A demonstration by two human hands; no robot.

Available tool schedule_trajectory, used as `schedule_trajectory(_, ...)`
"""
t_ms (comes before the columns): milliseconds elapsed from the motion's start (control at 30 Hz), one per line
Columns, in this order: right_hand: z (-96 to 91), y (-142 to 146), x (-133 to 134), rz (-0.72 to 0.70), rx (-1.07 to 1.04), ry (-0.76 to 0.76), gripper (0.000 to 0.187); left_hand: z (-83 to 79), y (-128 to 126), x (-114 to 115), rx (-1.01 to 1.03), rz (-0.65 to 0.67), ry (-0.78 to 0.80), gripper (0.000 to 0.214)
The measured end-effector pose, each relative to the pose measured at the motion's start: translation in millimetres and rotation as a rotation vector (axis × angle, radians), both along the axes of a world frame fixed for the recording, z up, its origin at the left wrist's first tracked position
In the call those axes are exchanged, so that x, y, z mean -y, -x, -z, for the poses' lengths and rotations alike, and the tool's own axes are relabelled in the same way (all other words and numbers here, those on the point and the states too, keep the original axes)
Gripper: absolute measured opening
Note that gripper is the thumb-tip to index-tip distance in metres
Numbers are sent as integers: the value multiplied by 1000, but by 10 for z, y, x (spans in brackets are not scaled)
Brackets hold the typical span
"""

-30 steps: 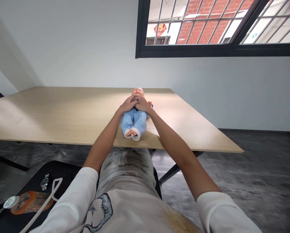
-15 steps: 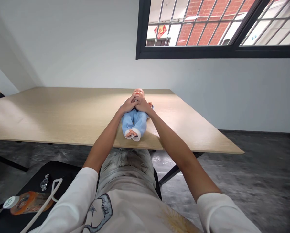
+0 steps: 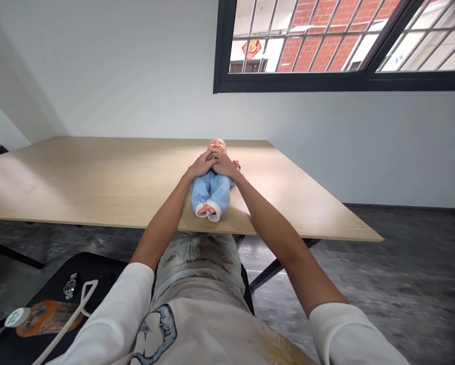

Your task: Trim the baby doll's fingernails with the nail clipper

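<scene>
Room: a pale, smooth wall (image 3: 136,71) is rising behind, and a dark-framed window (image 3: 288,81) with metal bars is facing brick. Grey, streaked floor (image 3: 394,268) is showing below.
Counter (image 3: 109,177): light wood grain, straight-edged, slightly glossy where light is falling.
Doll (image 3: 220,190), one: lying on its back on the counter near the close edge, head away from me, feet towards me. Soft blue trousers with white cuffs are covering the legs; the head and bare toes are looking smooth and moulded.
Hands, two: my left hand (image 3: 202,163) and right hand (image 3: 223,163) are meeting over the doll's chest, fingers overlapping and pressing together. Whether they are pinching cloth underneath, I cannot tell.
Step, as I judge it: I am resting both hands on the doll. Any next move would be calling for parting the fingers first.
Chair (image 3: 86,266), black: bearing a metal-link watch (image 3: 70,286) and an orange-labelled bottle (image 3: 46,318) lying sideways, with a white cord (image 3: 61,334) crossing it.
</scene>
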State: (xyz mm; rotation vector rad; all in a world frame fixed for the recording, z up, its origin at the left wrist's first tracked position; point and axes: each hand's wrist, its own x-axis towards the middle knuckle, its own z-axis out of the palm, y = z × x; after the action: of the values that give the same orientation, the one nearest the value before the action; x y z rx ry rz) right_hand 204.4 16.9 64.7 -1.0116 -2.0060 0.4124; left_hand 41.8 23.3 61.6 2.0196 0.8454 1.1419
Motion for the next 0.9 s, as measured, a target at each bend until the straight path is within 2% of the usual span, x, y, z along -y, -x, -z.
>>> schedule_trajectory(267,-42,21,68,11,0,7,19,-32,-20,54,2,-3,-6,46)
schedule_trajectory(500,0,-4,6,-22,-6,-25,23,-19,-15,32,-7,-19,1,55)
schedule_trajectory(767,9,-9,-13,-10,-7,-22,21,-9,-2,27,-8,3,-21,50)
schedule_trajectory(900,3,-7,-4,-22,-7,-28,22,-3,-1,13,-27,-3,-20,55)
